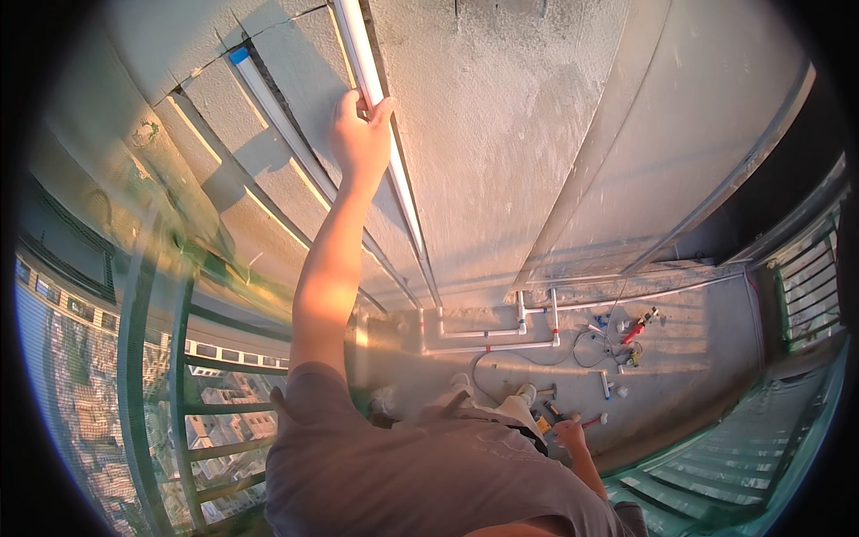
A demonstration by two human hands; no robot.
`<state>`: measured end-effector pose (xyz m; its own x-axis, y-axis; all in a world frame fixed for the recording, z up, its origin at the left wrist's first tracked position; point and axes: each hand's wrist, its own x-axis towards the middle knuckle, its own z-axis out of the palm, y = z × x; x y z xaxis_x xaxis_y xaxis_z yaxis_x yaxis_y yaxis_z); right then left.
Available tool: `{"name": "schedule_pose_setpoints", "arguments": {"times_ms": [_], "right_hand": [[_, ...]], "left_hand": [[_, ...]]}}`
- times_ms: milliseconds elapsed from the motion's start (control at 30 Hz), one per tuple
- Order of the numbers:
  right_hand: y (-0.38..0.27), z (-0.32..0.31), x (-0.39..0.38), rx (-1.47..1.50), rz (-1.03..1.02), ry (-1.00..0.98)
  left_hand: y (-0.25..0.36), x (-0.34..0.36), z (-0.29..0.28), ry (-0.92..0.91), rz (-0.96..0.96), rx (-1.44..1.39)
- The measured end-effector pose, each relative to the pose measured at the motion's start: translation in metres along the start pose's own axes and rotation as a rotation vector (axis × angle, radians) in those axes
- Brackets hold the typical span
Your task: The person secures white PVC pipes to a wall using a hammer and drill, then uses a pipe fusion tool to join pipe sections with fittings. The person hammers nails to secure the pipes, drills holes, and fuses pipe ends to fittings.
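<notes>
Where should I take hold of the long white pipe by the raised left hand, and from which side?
I'd pinch the white pipe across its upper straight length, from the front, where the left hand is. It is a slim tube running along the wall, which likely blocks its back and leaves its two long sides to grip.

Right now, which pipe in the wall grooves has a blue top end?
The left pipe, in the groove left of your left hand; the right pipe, gripped by that hand, shows only white.
</notes>
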<state>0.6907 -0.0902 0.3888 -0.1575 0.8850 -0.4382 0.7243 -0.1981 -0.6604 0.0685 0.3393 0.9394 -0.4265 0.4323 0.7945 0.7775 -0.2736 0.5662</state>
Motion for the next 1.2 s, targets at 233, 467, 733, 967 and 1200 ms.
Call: {"name": "schedule_pose_setpoints", "arguments": {"times_ms": [233,467,733,967,1200], "right_hand": [[-0.015,-0.021,-0.002,-0.87,-0.341,-0.201],[-0.009,-0.008,-0.008,-0.362,0.145,-0.194],[-0.085,-0.029,-0.012,0.075,0.297,0.05],[-0.195,-0.061,0.005,0.175,0.317,0.106],[-0.299,-0.087,-0.015,0.063,-0.092,0.588]], "left_hand": [[0.025,0.042,0.002,0.073,-0.033,0.074],[0.047,0.038,-0.013,-0.061,-0.069,0.026],[0.104,-0.014,-0.084,-0.003,0.179,-0.585],[0.111,-0.066,-0.121,-0.083,-0.04,-0.778],[0.119,-0.194,-0.077,-0.652,-0.334,-0.894]]}}
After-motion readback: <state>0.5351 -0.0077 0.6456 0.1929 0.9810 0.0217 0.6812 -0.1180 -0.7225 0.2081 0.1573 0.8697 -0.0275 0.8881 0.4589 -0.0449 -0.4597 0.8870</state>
